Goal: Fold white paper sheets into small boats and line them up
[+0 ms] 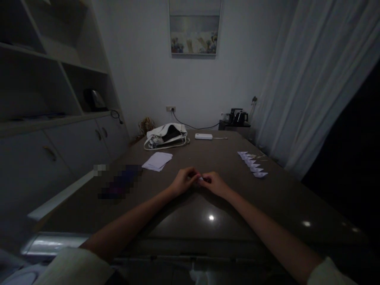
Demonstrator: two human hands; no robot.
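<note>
My left hand (pixel 184 180) and my right hand (pixel 214 183) meet at the middle of the dark table (pixel 190 213), fingers curled and pinched on a small white folded paper (pixel 201 179) between them. Most of that paper is hidden by my fingers. A stack of white paper sheets (pixel 157 160) lies to the far left of my hands. To the far right runs a row of several small folded white paper pieces (pixel 253 163).
A white handbag (pixel 166 135) and a white power bank (pixel 203 136) with a cable lie at the table's far end. A kettle (pixel 239 116) stands on a side stand by the curtain (pixel 308 87). Cabinets and shelves (pixel 59 118) line the left wall.
</note>
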